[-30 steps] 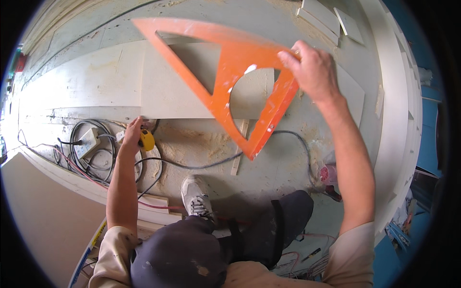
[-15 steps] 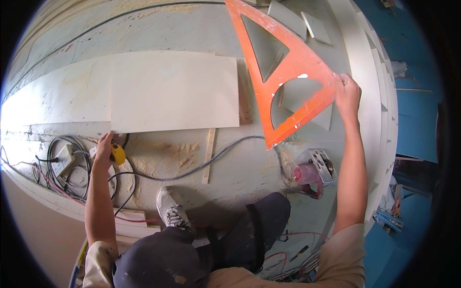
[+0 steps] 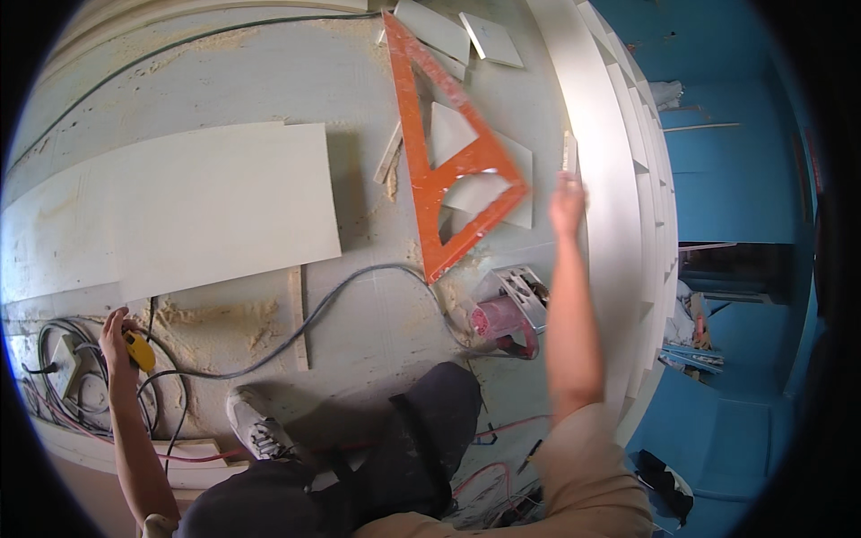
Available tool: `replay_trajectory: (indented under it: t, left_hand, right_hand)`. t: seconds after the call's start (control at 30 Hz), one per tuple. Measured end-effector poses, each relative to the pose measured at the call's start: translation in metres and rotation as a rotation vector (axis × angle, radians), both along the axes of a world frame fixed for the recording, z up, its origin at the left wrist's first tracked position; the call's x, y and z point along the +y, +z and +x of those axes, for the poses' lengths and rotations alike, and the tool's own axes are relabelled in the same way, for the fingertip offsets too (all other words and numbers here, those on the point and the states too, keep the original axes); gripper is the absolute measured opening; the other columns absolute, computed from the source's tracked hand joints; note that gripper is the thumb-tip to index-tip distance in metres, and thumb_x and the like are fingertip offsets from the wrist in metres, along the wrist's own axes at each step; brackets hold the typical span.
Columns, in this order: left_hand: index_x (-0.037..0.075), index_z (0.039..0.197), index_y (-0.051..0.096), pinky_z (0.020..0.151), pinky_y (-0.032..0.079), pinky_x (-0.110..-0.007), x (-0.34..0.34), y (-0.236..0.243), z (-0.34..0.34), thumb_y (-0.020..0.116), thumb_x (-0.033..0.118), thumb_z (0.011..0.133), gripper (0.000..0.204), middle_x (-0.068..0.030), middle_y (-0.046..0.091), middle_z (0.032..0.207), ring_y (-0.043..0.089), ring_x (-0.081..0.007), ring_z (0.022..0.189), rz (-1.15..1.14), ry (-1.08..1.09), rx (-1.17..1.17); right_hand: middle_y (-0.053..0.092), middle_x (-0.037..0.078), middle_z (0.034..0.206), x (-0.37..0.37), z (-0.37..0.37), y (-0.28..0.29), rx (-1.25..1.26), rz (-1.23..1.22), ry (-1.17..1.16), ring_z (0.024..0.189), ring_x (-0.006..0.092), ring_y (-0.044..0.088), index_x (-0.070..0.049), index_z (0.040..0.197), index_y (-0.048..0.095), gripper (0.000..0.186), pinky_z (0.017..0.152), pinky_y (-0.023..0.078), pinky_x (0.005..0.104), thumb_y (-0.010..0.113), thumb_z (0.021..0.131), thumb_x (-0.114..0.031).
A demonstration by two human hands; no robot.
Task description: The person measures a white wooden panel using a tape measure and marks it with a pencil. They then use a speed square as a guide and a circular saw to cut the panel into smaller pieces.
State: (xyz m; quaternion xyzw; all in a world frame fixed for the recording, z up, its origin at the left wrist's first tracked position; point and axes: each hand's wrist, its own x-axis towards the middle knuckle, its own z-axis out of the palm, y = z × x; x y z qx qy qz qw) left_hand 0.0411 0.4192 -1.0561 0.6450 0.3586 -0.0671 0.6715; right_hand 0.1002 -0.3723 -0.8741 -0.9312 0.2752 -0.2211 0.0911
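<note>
My left hand (image 3: 115, 336) is closed on a yellow tape measure (image 3: 139, 351) near the lower edge of a pale board (image 3: 220, 197). My right hand (image 3: 567, 199) is blurred at the inner edge of the white shelving frame (image 3: 605, 287), touching or just below a short pale strip (image 3: 569, 145); whether it grips the strip is unclear. To its left, a large orange triangular set square (image 3: 413, 134), with cut-out openings, lies over white offcuts (image 3: 489, 40) on the floor.
A pink power tool (image 3: 491, 318) with a metal base sits below the set square. Coiled cables and a power strip (image 3: 65, 363) lie at lower left. A dark cable (image 3: 332, 300) crosses the dusty floor. Blue panels (image 3: 735, 170) stand at right.
My right hand has let go of the orange set square and moved away from it, rightward toward the strip. The view has swung right, shifting the boards left in the picture.
</note>
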Motion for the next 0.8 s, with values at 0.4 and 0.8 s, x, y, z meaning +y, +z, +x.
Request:
replay_trajectory:
  t: [0.4,0.8]
  left_hand:
    - [0.0,0.106,0.06,0.072,0.046,-0.028,-0.224,0.084,-0.035,0.048,0.007,0.099,0.016,-0.0056,0.061,0.087,0.056,-0.0144,0.08,0.204,-0.625,-0.289]
    - [0.001,0.101,0.065,0.075,0.053,-0.031,-0.179,0.08,-0.027,0.068,0.005,0.084,0.017,-0.01,0.068,0.088,0.066,-0.017,0.082,0.126,-1.235,-0.056]
  right_hand:
    - [0.054,0.012,0.129,0.442,-0.143,-0.107,0.17,1.887,0.542,0.118,0.0179,0.053,0.003,0.139,0.042,0.041,0.1,0.042,0.0296,0.041,0.103,-0.016]
    - [0.067,0.016,0.1,0.393,-0.12,-0.095,0.814,0.54,0.904,0.097,0.0327,0.065,-0.005,0.107,0.064,0.032,0.084,0.054,0.0449,0.063,0.084,-0.028]
